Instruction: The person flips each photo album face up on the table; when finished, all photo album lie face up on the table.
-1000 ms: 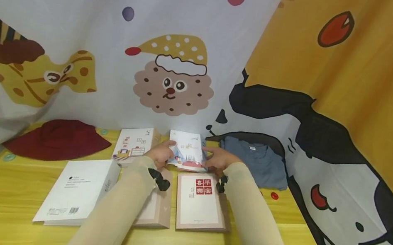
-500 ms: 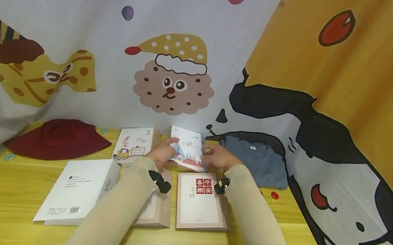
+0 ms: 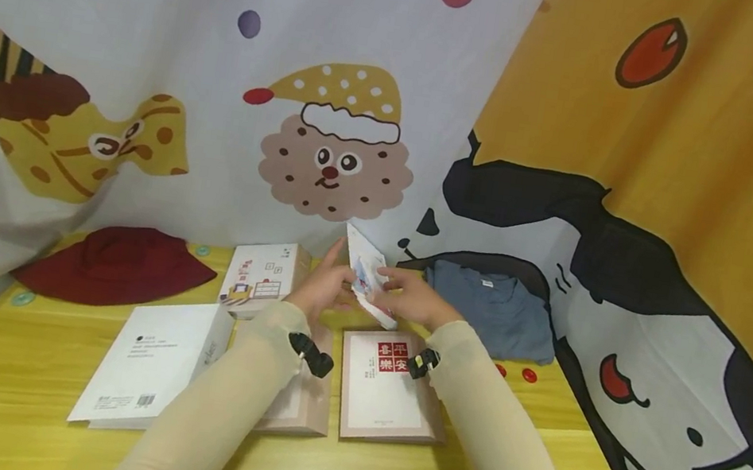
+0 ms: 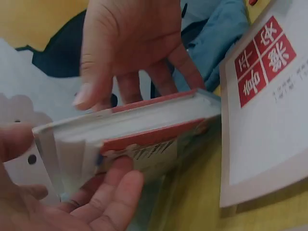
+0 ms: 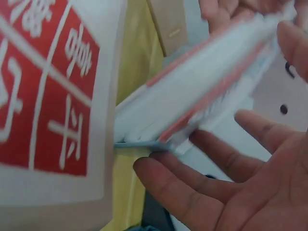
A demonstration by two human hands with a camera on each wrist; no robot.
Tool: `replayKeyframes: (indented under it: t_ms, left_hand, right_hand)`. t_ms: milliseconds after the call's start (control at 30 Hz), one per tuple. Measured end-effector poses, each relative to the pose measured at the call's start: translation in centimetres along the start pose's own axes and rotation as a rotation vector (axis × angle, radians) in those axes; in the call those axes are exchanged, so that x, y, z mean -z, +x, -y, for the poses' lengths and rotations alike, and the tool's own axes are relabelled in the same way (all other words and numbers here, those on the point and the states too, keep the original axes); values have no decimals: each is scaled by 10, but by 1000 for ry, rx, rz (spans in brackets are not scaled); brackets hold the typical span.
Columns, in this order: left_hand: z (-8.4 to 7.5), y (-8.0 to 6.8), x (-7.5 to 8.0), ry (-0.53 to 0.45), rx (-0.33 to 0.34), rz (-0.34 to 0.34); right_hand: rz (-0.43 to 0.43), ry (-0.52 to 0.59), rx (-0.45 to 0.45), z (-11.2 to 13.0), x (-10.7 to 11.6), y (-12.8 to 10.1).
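Head view: left hand (image 3: 326,286) and right hand (image 3: 412,298) hold a small white book (image 3: 367,272) tilted on edge between them, above the yellow table (image 3: 25,370), beyond the red-stamped book (image 3: 388,385); blue shirt (image 3: 492,309) to the right. Left wrist view: left fingers (image 4: 108,197) curl under the book (image 4: 139,130), gripping it. Right wrist view: right fingers (image 5: 202,180) lie straight beneath the book (image 5: 202,103), supporting, not clasping.
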State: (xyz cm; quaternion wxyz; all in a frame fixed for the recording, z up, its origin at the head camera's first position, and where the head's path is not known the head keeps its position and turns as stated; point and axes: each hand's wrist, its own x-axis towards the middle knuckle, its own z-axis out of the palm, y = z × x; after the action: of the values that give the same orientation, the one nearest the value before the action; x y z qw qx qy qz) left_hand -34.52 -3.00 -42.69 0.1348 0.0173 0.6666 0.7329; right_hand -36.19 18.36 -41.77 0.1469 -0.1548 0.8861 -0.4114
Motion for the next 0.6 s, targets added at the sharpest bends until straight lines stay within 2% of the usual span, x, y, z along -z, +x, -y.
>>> replayKeyframes:
  t_ms: [133, 367, 600]
  left_hand:
    - [-3, -3, -3, -48, -46, 35]
    - [4, 1, -2, -59, -66, 96]
    - [9, 9, -1, 56, -18, 243]
  right_hand:
    - [-10, -17, -1, 7, -6, -4]
    - [-195, -110, -11, 17, -19, -7]
    - [-331, 4, -24, 22, -21, -11]
